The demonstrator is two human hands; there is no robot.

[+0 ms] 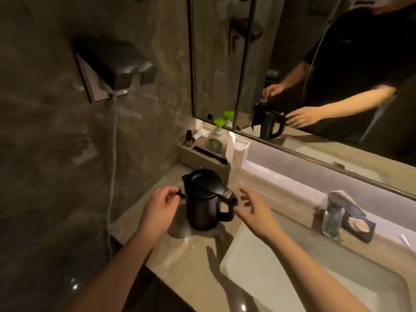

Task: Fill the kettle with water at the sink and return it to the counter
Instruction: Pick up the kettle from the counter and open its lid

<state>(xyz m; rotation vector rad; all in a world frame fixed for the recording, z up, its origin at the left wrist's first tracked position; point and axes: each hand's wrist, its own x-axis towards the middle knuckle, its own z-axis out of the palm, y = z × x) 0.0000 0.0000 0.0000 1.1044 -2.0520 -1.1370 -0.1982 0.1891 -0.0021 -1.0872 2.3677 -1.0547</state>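
The left hand (161,202) pinches a small dark plug or cord end (179,194) just beside the kettle's back, fingers closed narrow on it; the right hand (254,208) hangs open, grip wide and empty, fingertips near the handle (227,209) but not on it. The black kettle (207,199) stands upright, lid down, on the stone surface (180,255) at middle frame, left of the white sink basin (292,278). By my reckoning the task has barely started: lifting, filling and returning all remain. The chrome tap (337,208) sits at the right, beside a dark soap dish (360,226). Behind the kettle are a tray (202,158) with a green-topped pump bottle (217,137) and a white box (236,152), close enough to knock. A pale cord (113,154) drops down the left wall.
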